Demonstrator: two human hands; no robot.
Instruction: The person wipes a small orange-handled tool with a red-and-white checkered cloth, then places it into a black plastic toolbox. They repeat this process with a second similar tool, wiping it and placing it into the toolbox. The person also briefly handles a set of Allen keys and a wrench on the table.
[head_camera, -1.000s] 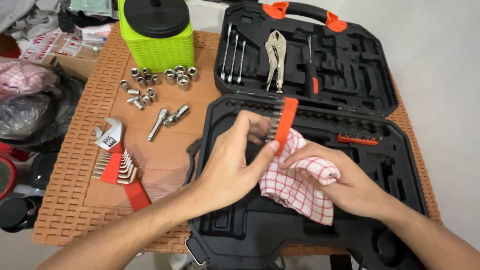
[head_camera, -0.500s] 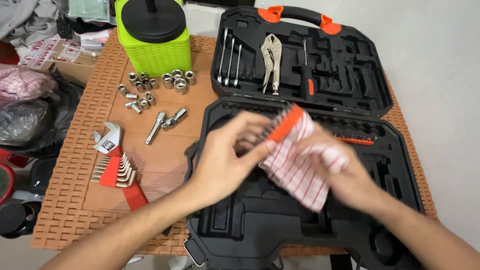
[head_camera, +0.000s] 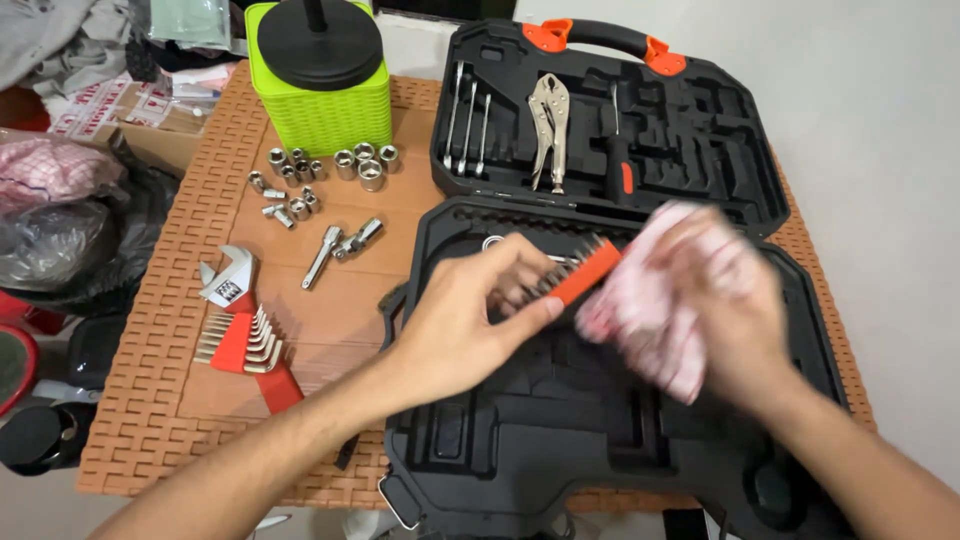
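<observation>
- Pinched in my left hand (head_camera: 455, 325) is an orange bit holder (head_camera: 582, 275), its grip closed on the lower end, the row of metal bits pointing up-left.
- My right hand (head_camera: 725, 300) clutches a red-and-white checked cloth (head_camera: 645, 300) just beside the holder; both are blurred.
- Both hands hover over the open black tool case (head_camera: 520, 440) on the brown woven surface (head_camera: 170, 300).
- Its lid half holds three wrenches (head_camera: 468, 118), locking pliers (head_camera: 550, 125) and a screwdriver (head_camera: 620, 150).
- On the surface, left of the case, lie loose sockets (head_camera: 320, 170), an adjustable wrench (head_camera: 228, 280) and a red hex key set (head_camera: 240, 342).
- At the surface's far edge stands a green basket-weave container (head_camera: 325, 100) with a black lid.
</observation>
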